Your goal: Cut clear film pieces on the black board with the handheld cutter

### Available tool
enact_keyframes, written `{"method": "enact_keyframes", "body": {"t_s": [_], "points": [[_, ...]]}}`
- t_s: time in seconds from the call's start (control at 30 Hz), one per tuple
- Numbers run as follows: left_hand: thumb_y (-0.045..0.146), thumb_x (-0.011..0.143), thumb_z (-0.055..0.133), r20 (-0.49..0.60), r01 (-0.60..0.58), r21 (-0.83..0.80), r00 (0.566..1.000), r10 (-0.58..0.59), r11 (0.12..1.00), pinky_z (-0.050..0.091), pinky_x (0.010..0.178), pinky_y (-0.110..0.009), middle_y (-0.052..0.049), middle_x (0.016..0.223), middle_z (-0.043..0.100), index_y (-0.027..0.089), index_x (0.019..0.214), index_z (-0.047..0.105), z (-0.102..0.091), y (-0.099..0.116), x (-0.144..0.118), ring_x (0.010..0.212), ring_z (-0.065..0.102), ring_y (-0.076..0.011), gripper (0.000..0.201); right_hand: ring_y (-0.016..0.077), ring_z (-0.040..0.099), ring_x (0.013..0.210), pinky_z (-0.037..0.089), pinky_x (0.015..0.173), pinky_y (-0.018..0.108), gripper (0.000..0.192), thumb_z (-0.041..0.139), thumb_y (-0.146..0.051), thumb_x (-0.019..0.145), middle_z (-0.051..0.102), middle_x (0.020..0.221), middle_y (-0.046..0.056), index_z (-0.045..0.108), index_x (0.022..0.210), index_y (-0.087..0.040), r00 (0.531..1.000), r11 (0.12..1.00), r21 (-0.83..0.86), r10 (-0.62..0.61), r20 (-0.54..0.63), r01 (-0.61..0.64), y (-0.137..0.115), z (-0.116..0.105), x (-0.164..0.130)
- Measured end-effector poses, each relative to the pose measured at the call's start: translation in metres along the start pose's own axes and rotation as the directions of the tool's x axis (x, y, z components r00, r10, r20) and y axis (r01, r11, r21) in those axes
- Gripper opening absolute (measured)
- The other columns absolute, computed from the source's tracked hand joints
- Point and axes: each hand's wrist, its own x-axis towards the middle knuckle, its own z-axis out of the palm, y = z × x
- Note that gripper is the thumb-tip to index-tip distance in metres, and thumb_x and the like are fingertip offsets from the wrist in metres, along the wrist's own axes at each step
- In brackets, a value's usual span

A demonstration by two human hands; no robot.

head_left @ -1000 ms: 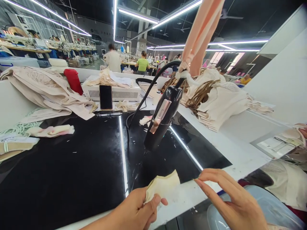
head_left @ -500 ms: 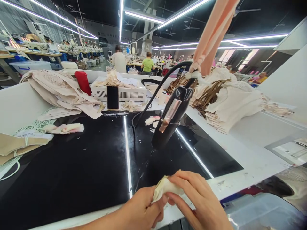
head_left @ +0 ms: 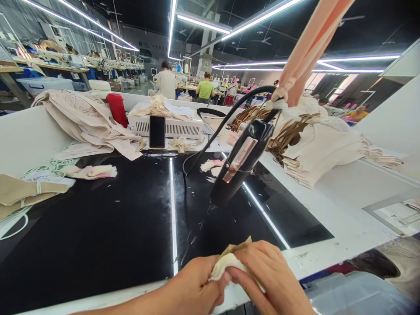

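A hanging black tool [head_left: 238, 168] and cable [head_left: 251, 92] obstruct the way ahead of the right hand [head_left: 271, 273]; the black panel [head_left: 98, 236] leaves room near-left.

A large sewing workshop, the kind that makes clothing. Rows of sewing machines [head_left: 62, 56] stretch back on the left beneath long strip lights [head_left: 203, 23] and ceiling fans [head_left: 266, 40]. Farther off, a person in a pale top [head_left: 166, 83] and another in a green top [head_left: 205, 89] face away, among work stations. Nearer, the black tabletop [head_left: 82, 227] has heaped beige cloth [head_left: 83, 116] at its far left and stacked cloth pieces [head_left: 331, 146] to its right.
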Motion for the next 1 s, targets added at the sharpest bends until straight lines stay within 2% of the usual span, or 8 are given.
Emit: {"method": "enact_keyframes", "body": {"t_s": [0.13, 0.3, 0.4, 0.5, 0.6, 0.73, 0.87, 1.0], "points": [[0.09, 0.08, 0.041, 0.058, -0.022, 0.035, 0.998, 0.02, 0.999, 0.022, 0.043, -0.022, 0.008, 0.054, 0.037, 0.021, 0.081, 0.044, -0.003, -0.006, 0.004, 0.046, 0.028, -0.0073, 0.07, 0.0157, 0.06, 0.071, 0.047, 0.072, 0.029, 0.019, 0.047, -0.02, 0.103, 0.067, 0.078, -0.002, 0.057, 0.087, -0.024, 0.996, 0.999, 0.036, -0.015, 0.088, 0.012, 0.003, -0.005, -0.004], [0.086, 0.083, 0.045, 0.088, -0.025, 0.029, 0.996, 0.022, 0.999, 0.024, 0.047, -0.022, 0.007, 0.058, 0.042, 0.018, 0.084, 0.049, -0.008, -0.014, 0.006, 0.05, 0.033, -0.0073, 0.068, 0.0134, 0.058, 0.07, 0.047, 0.065, 0.022, 0.029, 0.048, -0.033, 0.104, 0.062, 0.073, -0.003, 0.057, 0.077, -0.024, 0.954, 0.952, 0.153, 0.236, 0.185, -0.265, 0.018, -0.02, -0.017], [0.082, 0.088, 0.041, 0.087, 0.025, -0.043, 0.996, -0.021, 0.999, 0.021, 0.046, -0.022, 0.008, 0.057, 0.041, 0.018, 0.088, 0.051, -0.008, -0.017, 0.007, 0.046, 0.03, -0.0061, 0.065, 0.0126, 0.054, 0.066, 0.043, 0.06, 0.021, 0.037, 0.051, -0.043, 0.101, 0.055, 0.07, -0.003, 0.053, 0.071, -0.022, 0.883, 0.854, 0.232, 0.429, 0.191, -0.465, 0.031, -0.026, -0.024], [0.083, 0.084, 0.047, 0.069, 0.092, -0.158, 0.994, -0.082, 0.983, 0.02, 0.044, -0.022, 0.01, 0.055, 0.041, 0.02, 0.084, 0.048, -0.007, -0.017, 0.009, 0.042, 0.027, -0.005, 0.063, 0.0126, 0.046, 0.064, 0.037, 0.057, 0.023, 0.043, 0.052, -0.05, 0.098, 0.045, 0.067, -0.004, 0.046, 0.068, -0.021, 0.818, 0.762, 0.298, 0.522, 0.243, -0.575, 0.04, -0.029, -0.025], [0.085, 0.076, 0.056, 0.044, 0.123, -0.231, 0.992, -0.116, 0.965, 0.018, 0.041, -0.021, 0.011, 0.054, 0.041, 0.022, 0.082, 0.044, -0.007, -0.015, 0.011, 0.04, 0.026, -0.0045, 0.065, 0.0123, 0.038, 0.063, 0.031, 0.056, 0.024, 0.047, 0.052, -0.057, 0.095, 0.038, 0.066, -0.004, 0.043, 0.067, -0.021, 0.776, 0.687, 0.361, 0.542, 0.323, -0.631, 0.048, -0.031, -0.02], [0.084, 0.075, 0.058, 0.049, 0.145, -0.33, 0.989, -0.136, 0.933, 0.013, 0.039, -0.021, 0.012, 0.056, 0.04, 0.021, 0.095, 0.052, -0.011, -0.01, 0.011, 0.04, 0.022, -0.0045, 0.066, 0.0127, 0.039, 0.064, 0.03, 0.058, 0.025, 0.05, 0.056, -0.066, 0.089, 0.044, 0.067, -0.003, 0.056, 0.073, -0.019, 0.723, 0.574, 0.447, 0.608, 0.328, -0.686, 0.062, -0.038, -0.012], [0.079, 0.081, 0.056, 0.013, 0.133, -0.324, 0.991, -0.136, 0.937, 0.014, 0.043, -0.021, 0.011, 0.056, 0.039, 0.019, 0.098, 0.055, -0.016, -0.012, 0.004, 0.042, 0.023, -0.0047, 0.062, 0.0105, 0.036, 0.058, 0.028, 0.054, 0.024, 0.051, 0.064, -0.066, 0.085, 0.048, 0.062, -0.003, 0.059, 0.069, -0.018, 0.617, 0.398, 0.561, 0.737, 0.276, -0.726, 0.07, -0.04, 0.001], [0.083, 0.08, 0.053, -0.026, 0.128, -0.25, 0.99, -0.139, 0.96, 0.016, 0.045, -0.023, 0.01, 0.052, 0.038, 0.017, 0.096, 0.059, -0.025, -0.022, -0.013, 0.044, 0.024, -0.0069, 0.068, 0.008, 0.039, 0.054, 0.031, 0.051, 0.021, 0.048, 0.077, -0.061, 0.076, 0.055, 0.061, -0.003, 0.06, 0.065, -0.017, 0.538, 0.197, 0.676, 0.77, 0.342, -0.711, 0.065, -0.024, 0.02]]}}
